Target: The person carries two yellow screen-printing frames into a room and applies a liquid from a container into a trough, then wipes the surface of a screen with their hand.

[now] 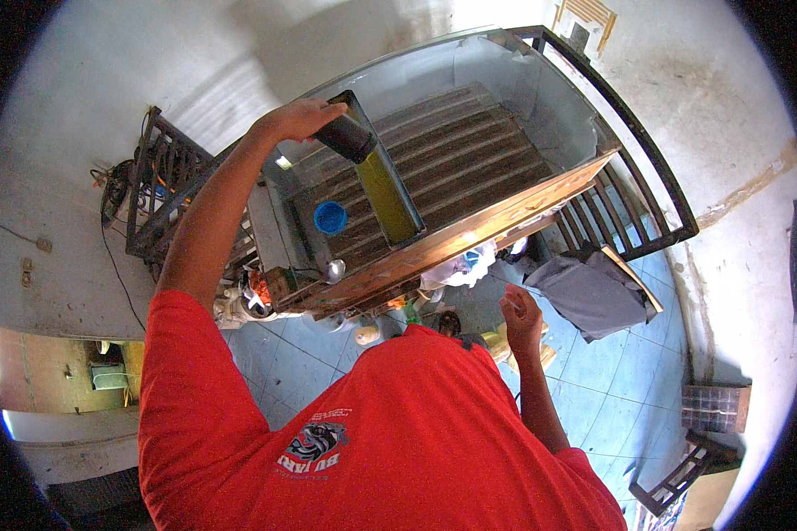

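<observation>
My left hand (pixel 297 121) is closed round a dark cylindrical container (pixel 347 140), tipped over a narrow trough with dark edges (pixel 405 190). Yellow-green matter (pixel 383 196) covers the trough's bottom. Both are at the left part of a large glass-walled tank (pixel 562 124), whose floor shows brown ridged strips. Left of the trough sits a round blue cup or lid (pixel 330 218). My right hand (pixel 523 320) is raised on the near side of the tank with its fingers curled together. Whether something small is pinched in it cannot be made out.
A wooden beam (pixel 487 234) runs along the tank's near side. Dark slatted frames (pixel 669 208) stand at both ends. Dark grey cloth (pixel 593 292) hangs at the right, above blue floor tiles (pixel 611 389). A crumpled white bag (pixel 460 268) hangs below the beam, and cables droop at the left wall.
</observation>
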`<action>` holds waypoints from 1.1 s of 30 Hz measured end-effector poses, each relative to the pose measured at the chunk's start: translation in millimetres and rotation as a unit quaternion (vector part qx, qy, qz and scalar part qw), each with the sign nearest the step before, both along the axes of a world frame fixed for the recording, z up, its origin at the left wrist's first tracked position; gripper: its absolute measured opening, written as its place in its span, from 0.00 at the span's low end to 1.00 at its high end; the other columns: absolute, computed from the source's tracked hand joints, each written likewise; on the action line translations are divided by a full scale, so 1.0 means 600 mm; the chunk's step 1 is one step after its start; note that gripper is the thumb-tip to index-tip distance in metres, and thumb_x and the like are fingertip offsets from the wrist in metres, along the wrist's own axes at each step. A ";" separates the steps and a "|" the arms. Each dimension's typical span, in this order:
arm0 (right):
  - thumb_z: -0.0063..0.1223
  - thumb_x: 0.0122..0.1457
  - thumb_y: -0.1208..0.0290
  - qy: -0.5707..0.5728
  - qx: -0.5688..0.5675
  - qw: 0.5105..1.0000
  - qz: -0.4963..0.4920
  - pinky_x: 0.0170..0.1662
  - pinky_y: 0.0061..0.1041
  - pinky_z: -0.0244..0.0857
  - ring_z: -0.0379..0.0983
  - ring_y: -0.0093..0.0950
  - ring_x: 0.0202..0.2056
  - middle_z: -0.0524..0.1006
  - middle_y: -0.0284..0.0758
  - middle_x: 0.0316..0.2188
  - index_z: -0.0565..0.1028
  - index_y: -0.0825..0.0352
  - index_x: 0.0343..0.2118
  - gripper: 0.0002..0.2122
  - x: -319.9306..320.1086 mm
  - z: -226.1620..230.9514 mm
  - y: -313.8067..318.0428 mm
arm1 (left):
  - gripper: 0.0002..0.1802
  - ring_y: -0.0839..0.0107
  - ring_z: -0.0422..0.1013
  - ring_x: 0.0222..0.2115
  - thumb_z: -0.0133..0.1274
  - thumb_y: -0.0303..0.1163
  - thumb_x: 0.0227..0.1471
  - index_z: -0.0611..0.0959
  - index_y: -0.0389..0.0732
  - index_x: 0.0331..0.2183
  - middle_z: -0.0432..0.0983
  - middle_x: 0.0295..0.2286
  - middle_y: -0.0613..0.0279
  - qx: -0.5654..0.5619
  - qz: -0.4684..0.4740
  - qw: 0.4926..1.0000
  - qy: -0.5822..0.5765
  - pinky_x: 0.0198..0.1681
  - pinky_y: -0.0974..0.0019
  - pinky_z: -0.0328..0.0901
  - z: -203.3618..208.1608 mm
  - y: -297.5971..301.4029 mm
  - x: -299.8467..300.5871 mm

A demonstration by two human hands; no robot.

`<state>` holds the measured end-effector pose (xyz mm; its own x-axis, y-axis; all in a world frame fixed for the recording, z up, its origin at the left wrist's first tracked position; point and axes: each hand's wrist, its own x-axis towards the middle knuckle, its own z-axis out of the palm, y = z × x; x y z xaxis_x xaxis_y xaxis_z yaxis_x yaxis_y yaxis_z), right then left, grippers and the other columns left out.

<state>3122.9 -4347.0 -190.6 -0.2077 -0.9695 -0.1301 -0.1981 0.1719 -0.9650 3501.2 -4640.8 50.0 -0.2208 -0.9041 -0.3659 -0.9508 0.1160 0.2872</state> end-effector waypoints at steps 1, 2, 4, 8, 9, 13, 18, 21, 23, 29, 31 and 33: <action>0.55 0.51 0.72 -0.004 0.002 1.000 -0.001 0.44 0.26 0.66 0.71 0.29 0.43 0.73 0.40 0.40 0.71 0.68 0.43 0.16 0.002 0.007 0.000 | 0.37 0.72 0.70 0.21 0.29 0.67 0.49 0.76 0.42 0.34 0.69 0.18 0.60 0.000 -0.001 1.000 0.002 0.22 0.69 0.66 -0.001 0.000 0.003; 0.55 0.51 0.72 -0.008 0.004 1.000 -0.002 0.43 0.26 0.66 0.71 0.29 0.43 0.73 0.40 0.40 0.71 0.68 0.43 0.16 0.003 0.010 0.000 | 0.37 0.73 0.70 0.21 0.29 0.67 0.49 0.76 0.42 0.34 0.69 0.18 0.60 0.001 -0.002 1.000 0.004 0.21 0.69 0.66 -0.003 -0.001 0.007; 0.55 0.51 0.72 0.001 0.003 1.000 -0.001 0.43 0.27 0.66 0.71 0.29 0.43 0.73 0.40 0.40 0.71 0.68 0.43 0.16 0.004 0.011 0.000 | 0.38 0.73 0.70 0.20 0.28 0.67 0.49 0.75 0.42 0.33 0.69 0.17 0.61 0.001 -0.006 1.000 0.004 0.21 0.69 0.66 -0.008 -0.007 0.015; 0.55 0.51 0.73 -0.014 -0.004 1.000 -0.001 0.43 0.27 0.66 0.70 0.29 0.43 0.73 0.40 0.40 0.71 0.69 0.43 0.16 0.007 0.015 -0.001 | 0.38 0.74 0.68 0.16 0.27 0.67 0.50 0.75 0.41 0.29 0.67 0.14 0.64 -0.022 -0.045 0.999 0.013 0.18 0.70 0.65 -0.029 -0.023 0.039; 0.54 0.51 0.73 -0.008 -0.005 1.000 0.000 0.43 0.27 0.66 0.70 0.29 0.43 0.73 0.39 0.40 0.71 0.69 0.43 0.16 0.006 0.011 -0.001 | 0.38 0.74 0.67 0.14 0.27 0.67 0.50 0.75 0.41 0.29 0.66 0.13 0.65 -0.034 -0.063 0.997 0.020 0.17 0.70 0.65 -0.031 -0.023 0.041; 0.54 0.51 0.73 -0.008 -0.005 1.000 -0.001 0.44 0.27 0.66 0.70 0.29 0.43 0.73 0.39 0.41 0.71 0.69 0.43 0.16 0.004 0.002 -0.001 | 0.37 0.76 0.65 0.12 0.27 0.66 0.51 0.74 0.41 0.27 0.65 0.11 0.67 0.010 -0.021 0.999 0.048 0.15 0.71 0.64 -0.036 -0.027 0.042; 0.54 0.51 0.73 0.002 0.004 1.000 -0.002 0.44 0.27 0.66 0.70 0.29 0.44 0.73 0.40 0.41 0.71 0.69 0.44 0.16 0.005 0.004 -0.001 | 0.36 0.79 0.63 0.11 0.27 0.66 0.51 0.73 0.43 0.24 0.65 0.11 0.70 0.058 -0.021 0.995 0.085 0.14 0.73 0.62 -0.038 -0.029 0.050; 0.54 0.51 0.73 -0.007 0.005 1.000 0.000 0.44 0.27 0.66 0.70 0.30 0.44 0.73 0.40 0.41 0.71 0.69 0.44 0.16 0.007 0.009 0.000 | 0.36 0.80 0.62 0.10 0.28 0.66 0.51 0.74 0.43 0.21 0.64 0.10 0.70 0.089 0.009 0.991 0.103 0.14 0.74 0.61 -0.045 -0.035 0.063; 0.54 0.51 0.73 -0.004 0.009 1.000 0.002 0.44 0.27 0.66 0.69 0.30 0.45 0.73 0.40 0.41 0.71 0.69 0.44 0.16 0.008 0.015 0.000 | 0.36 0.80 0.61 0.10 0.28 0.66 0.51 0.74 0.43 0.19 0.64 0.10 0.71 0.084 0.017 0.990 0.112 0.14 0.73 0.61 -0.049 -0.035 0.069; 0.54 0.51 0.73 -0.009 0.012 1.000 -0.003 0.44 0.27 0.66 0.69 0.30 0.45 0.73 0.40 0.42 0.70 0.69 0.44 0.16 0.009 0.012 -0.001 | 0.35 0.79 0.62 0.12 0.30 0.65 0.51 0.74 0.42 0.23 0.66 0.13 0.69 0.082 0.099 0.973 0.190 0.16 0.72 0.62 -0.062 -0.019 0.067; 0.54 0.51 0.73 -0.005 0.012 1.000 -0.004 0.44 0.27 0.66 0.69 0.30 0.45 0.73 0.40 0.42 0.70 0.69 0.44 0.16 0.008 0.009 -0.001 | 0.34 0.78 0.63 0.13 0.32 0.64 0.51 0.74 0.41 0.27 0.67 0.14 0.67 -0.011 0.038 0.973 0.228 0.18 0.72 0.63 -0.075 -0.002 0.071; 0.54 0.51 0.72 -0.002 0.014 1.000 -0.005 0.44 0.27 0.66 0.69 0.30 0.45 0.73 0.40 0.42 0.71 0.69 0.44 0.16 0.009 0.008 -0.001 | 0.32 0.77 0.63 0.14 0.33 0.63 0.52 0.73 0.41 0.31 0.68 0.16 0.64 -0.090 -0.023 0.955 0.280 0.19 0.70 0.63 -0.108 0.010 0.098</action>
<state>3128.5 -4347.4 -185.9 -0.2170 -0.9635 -0.1570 -0.1931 0.2000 -0.9606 3559.9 -4635.0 -14.9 -0.3771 -0.9260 -0.0181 -0.6461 0.2491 0.7214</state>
